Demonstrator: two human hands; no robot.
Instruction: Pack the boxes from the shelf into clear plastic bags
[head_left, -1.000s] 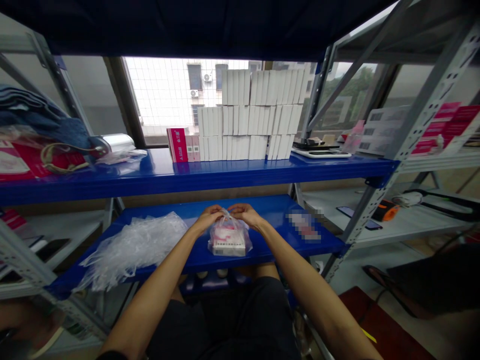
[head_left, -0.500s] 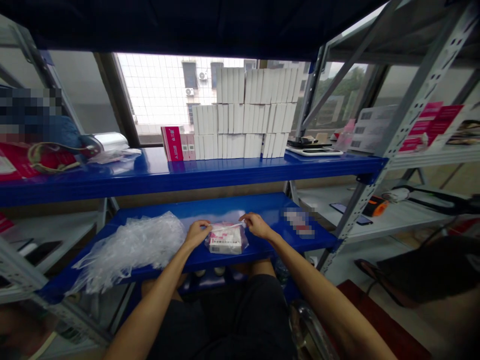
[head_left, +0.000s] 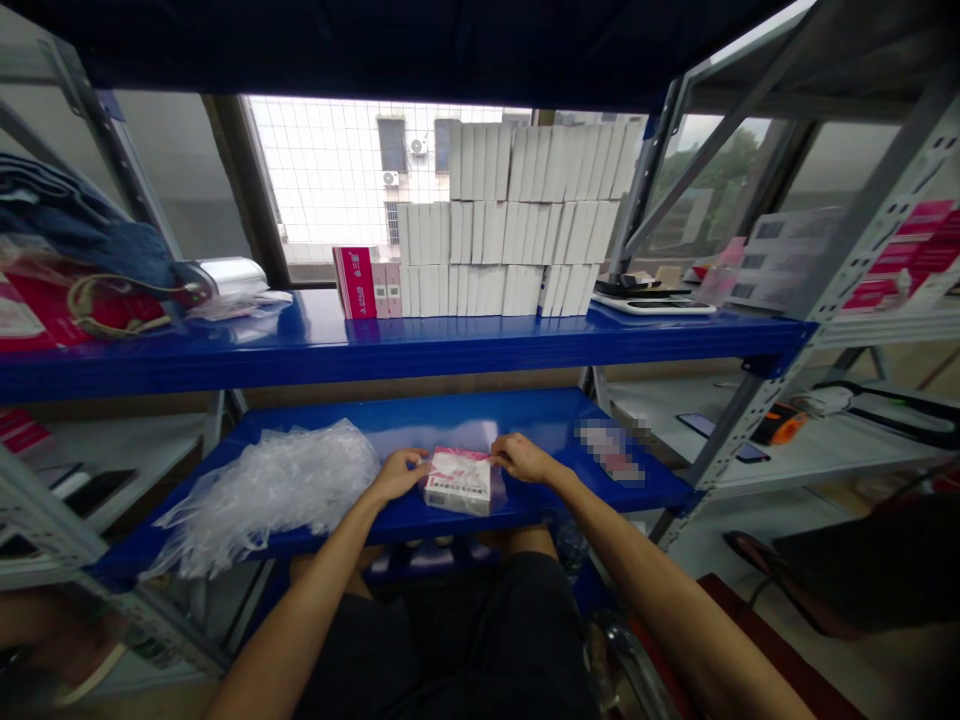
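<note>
A small white and pink box [head_left: 459, 483] lies flat on the lower blue shelf [head_left: 420, 415], inside a clear plastic bag [head_left: 498, 492]. My left hand [head_left: 401, 474] is at the box's left far corner, its thumb and fingers closed at the bag's edge. On the opposite side my right hand [head_left: 519, 458] pinches the bag near the box's right far corner. A heap of clear plastic bags [head_left: 300, 480] spreads to the left of my left hand.
White boxes [head_left: 517, 230] are stacked in rows on the upper blue shelf [head_left: 315, 345], beside a red box [head_left: 355, 283]. A scale [head_left: 656, 305] stands to their right. Metal posts [head_left: 720, 440] flank the shelf. A person's leg [head_left: 60, 640] shows at lower left.
The bag's top edge, stretched between my hands before, now lies down over the box. My hands have come slightly lower against its sides. The view has shifted a little.
</note>
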